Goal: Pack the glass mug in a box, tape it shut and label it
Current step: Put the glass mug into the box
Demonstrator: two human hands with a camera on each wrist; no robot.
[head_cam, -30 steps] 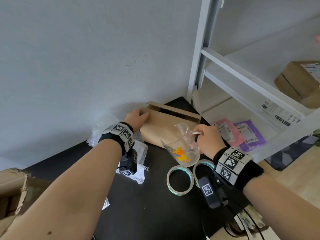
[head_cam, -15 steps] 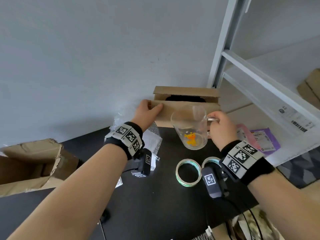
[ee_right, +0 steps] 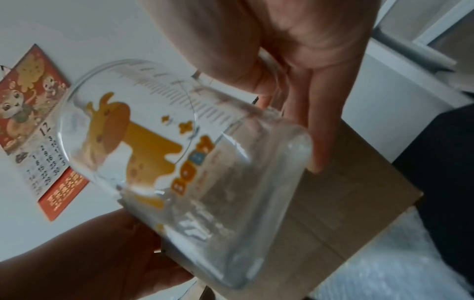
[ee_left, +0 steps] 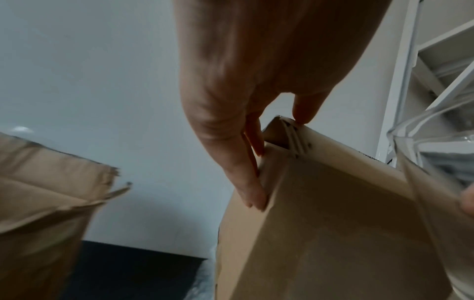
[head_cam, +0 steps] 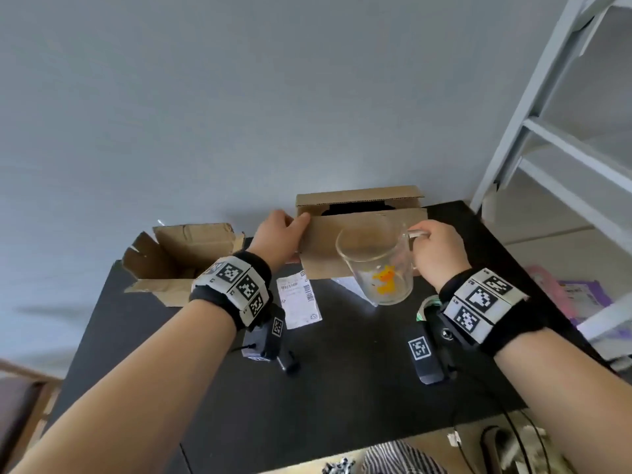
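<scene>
The brown cardboard box [head_cam: 318,248] stands upright at the back of the black table [head_cam: 342,388], its top open and dark inside. My left hand [head_cam: 290,230] grips the box's upper left corner, thumb on the top flap and fingers [ee_left: 246,178] along the side of the box [ee_left: 320,233]. My right hand [head_cam: 434,251] holds the handle of the clear glass mug [head_cam: 376,268] with an orange cartoon print. The mug hangs tilted in front of the box, close to its front wall. In the right wrist view the mug [ee_right: 179,152] fills the middle, with the box [ee_right: 359,203] behind it.
A torn open carton [head_cam: 178,258] lies at the table's back left. A white label sheet [head_cam: 297,302] lies below the box, and a tape roll [head_cam: 425,304] shows by my right wrist. White shelving [head_cam: 564,165] rises at the right. Bubble wrap [ee_right: 410,263] lies under the box.
The box has gone from lying slanted to standing with its opening up, held by my left hand. The mug has moved with my right hand and stays in front of the box.
</scene>
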